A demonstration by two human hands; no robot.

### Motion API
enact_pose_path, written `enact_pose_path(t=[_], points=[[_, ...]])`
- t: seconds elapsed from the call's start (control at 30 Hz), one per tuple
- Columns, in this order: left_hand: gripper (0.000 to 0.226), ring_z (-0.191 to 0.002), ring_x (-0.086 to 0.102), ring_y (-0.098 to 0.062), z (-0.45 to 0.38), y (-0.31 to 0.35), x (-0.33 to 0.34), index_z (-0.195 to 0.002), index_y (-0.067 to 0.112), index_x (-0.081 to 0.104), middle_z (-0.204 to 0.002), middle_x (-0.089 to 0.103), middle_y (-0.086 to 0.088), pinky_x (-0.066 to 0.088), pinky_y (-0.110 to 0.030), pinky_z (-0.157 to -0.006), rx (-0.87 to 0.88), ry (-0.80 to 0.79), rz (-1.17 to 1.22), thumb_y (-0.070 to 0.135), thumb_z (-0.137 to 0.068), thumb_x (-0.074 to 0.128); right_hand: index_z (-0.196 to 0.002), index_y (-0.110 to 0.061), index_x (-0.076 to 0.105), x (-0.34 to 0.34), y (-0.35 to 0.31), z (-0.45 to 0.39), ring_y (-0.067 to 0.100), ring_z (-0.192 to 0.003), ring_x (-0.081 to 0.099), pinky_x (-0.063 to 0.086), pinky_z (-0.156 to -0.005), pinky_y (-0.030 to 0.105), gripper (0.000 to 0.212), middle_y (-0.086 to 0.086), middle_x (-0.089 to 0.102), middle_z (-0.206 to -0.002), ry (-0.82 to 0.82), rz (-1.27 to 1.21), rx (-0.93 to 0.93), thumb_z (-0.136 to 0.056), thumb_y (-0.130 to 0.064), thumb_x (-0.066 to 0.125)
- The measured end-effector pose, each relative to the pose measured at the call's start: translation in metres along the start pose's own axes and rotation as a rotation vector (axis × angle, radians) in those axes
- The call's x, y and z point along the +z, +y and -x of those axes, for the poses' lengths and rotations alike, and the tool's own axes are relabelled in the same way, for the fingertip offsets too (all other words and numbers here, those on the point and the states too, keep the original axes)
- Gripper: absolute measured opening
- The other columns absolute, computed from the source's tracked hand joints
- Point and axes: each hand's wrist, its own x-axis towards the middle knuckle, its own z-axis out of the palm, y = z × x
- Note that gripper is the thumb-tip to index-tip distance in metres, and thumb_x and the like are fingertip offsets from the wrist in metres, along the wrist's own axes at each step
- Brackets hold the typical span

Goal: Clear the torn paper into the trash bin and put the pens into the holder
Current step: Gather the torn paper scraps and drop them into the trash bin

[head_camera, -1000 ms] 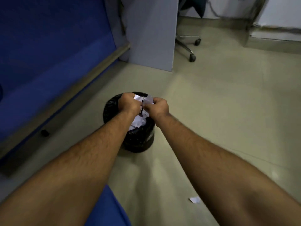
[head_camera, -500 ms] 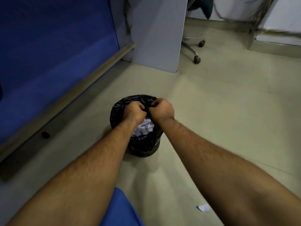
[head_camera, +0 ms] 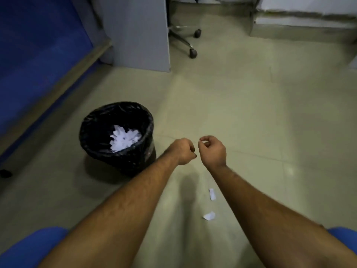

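Torn paper (head_camera: 124, 139): white heap inside the trash bin (head_camera: 96, 124), black-lined, standing on the floor (head_camera: 251, 113). Two stray scraps (head_camera: 212, 194) (head_camera: 209, 215) lie on the floor between my forearms. My left hand (head_camera: 183, 150): fingers curled into a fist, holding nothing, just right of the bin. My right hand (head_camera: 212, 149): fingers loosely curled, nothing held. Beyond: grey partition (head_camera: 139, 31), chair castor (head_camera: 193, 53).

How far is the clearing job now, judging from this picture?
Done: torn paper lies inside the trash bin. In hand: nothing; left hand and right hand look empty. Left: two scraps on the floor; pens and holder are not in view.
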Motion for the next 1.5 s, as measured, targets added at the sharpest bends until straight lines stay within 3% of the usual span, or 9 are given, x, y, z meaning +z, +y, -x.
enact_pose_path(t=[0.13, 0.27, 0.43, 0.63, 0.8, 0.93, 1.13, 1.3, 1.5], points=[[0.045, -0.112, 0.061, -0.026, 0.011, -0.008, 0.103, -0.121, 0.017, 0.063, -0.122, 0.065, -0.008, 0.050, -0.031, -0.093, 0.004, -0.162, -0.134, 0.029, -0.079, 0.068, -0.096, -0.022, 0.071, -0.036, 0.098, 0.022, 0.021, -0.081, 0.067, 0.044, -0.069, 0.023, 0.017, -0.003, 0.069, -0.074, -0.171, 0.292, 0.064, -0.083, -0.031, 0.065], [0.056, -0.112, 0.052, -0.027, 0.028, -0.028, 0.179, -0.119, 0.022, 0.051, -0.121, 0.051, -0.004, 0.048, -0.037, -0.088, 0.093, -0.260, -0.318, 0.045, -0.071, 0.070, -0.108, -0.017, 0.067, -0.048, 0.165, 0.051, 0.025, -0.094, 0.064, 0.047, -0.077, 0.030, 0.053, 0.005, 0.069, -0.098, -0.383, 0.470, 0.018, -0.076, -0.055, 0.049], [0.069, -0.113, 0.046, -0.027, 0.032, -0.047, 0.220, -0.136, 0.018, 0.040, -0.134, 0.043, -0.006, 0.049, -0.039, -0.084, 0.255, -0.131, -0.553, 0.055, -0.082, 0.059, -0.117, -0.020, 0.057, -0.039, 0.213, 0.071, 0.031, -0.095, 0.055, 0.052, -0.076, 0.038, 0.046, 0.009, 0.056, -0.106, -0.453, 0.663, -0.169, -0.079, -0.046, 0.061], [0.051, -0.110, 0.049, -0.026, 0.045, -0.053, 0.230, -0.118, 0.014, 0.055, -0.121, 0.050, -0.007, 0.046, -0.036, -0.082, 0.143, -0.078, -0.457, 0.054, -0.086, 0.059, -0.124, -0.022, 0.054, -0.030, 0.211, 0.055, 0.031, -0.102, 0.053, 0.046, -0.072, 0.036, 0.036, 0.009, 0.052, -0.114, -0.424, 0.771, -0.238, -0.089, -0.029, 0.052], [0.028, -0.102, 0.059, -0.030, 0.037, -0.056, 0.227, -0.102, 0.006, 0.066, -0.107, 0.063, -0.012, 0.045, -0.032, -0.081, -0.052, 0.012, -0.164, 0.029, -0.091, 0.057, -0.107, -0.019, 0.066, -0.015, 0.207, 0.055, 0.030, -0.097, 0.054, 0.052, -0.073, 0.037, 0.031, 0.009, 0.056, -0.105, -0.332, 0.647, -0.161, -0.095, -0.041, 0.048], [0.023, -0.099, 0.062, -0.030, 0.032, -0.055, 0.227, -0.103, 0.008, 0.066, -0.108, 0.067, -0.011, 0.050, -0.033, -0.083, -0.206, 0.046, -0.099, 0.026, -0.092, 0.059, -0.097, -0.015, 0.070, -0.002, 0.207, 0.055, 0.028, -0.093, 0.058, 0.041, -0.063, 0.029, 0.021, 0.007, 0.059, -0.099, -0.302, 0.688, -0.154, -0.095, -0.026, 0.053], [0.016, -0.090, 0.066, -0.026, 0.031, -0.060, 0.228, -0.072, 0.017, 0.063, -0.094, 0.072, -0.005, 0.053, -0.029, -0.078, -0.417, 0.091, 0.096, 0.022, -0.079, 0.076, -0.095, -0.018, 0.072, 0.000, 0.207, 0.054, 0.032, -0.091, 0.061, 0.036, -0.065, 0.028, 0.037, 0.009, 0.067, -0.096, -0.271, 0.633, -0.122, -0.101, -0.041, 0.043], [0.018, -0.078, 0.068, -0.023, 0.035, -0.067, 0.213, -0.057, 0.015, 0.063, -0.077, 0.073, -0.003, 0.054, -0.027, -0.069, -0.423, 0.068, 0.209, 0.015, -0.070, 0.076, -0.081, -0.017, 0.072, 0.000, 0.196, 0.064, 0.024, -0.079, 0.066, 0.051, -0.069, 0.029, 0.035, 0.001, 0.073, -0.080, -0.242, 0.259, 0.129, -0.090, -0.049, 0.061], [0.018, -0.062, 0.059, -0.018, 0.033, -0.045, 0.154, -0.064, 0.016, 0.065, -0.063, 0.064, 0.002, 0.057, -0.034, -0.069, -0.350, 0.253, 0.427, 0.016, -0.077, 0.077, -0.081, -0.017, 0.073, 0.008, 0.131, 0.059, 0.019, -0.083, 0.068, 0.053, -0.077, 0.028, 0.006, 0.000, 0.075, -0.087, -0.230, -0.015, 0.171, -0.082, -0.020, 0.068]])
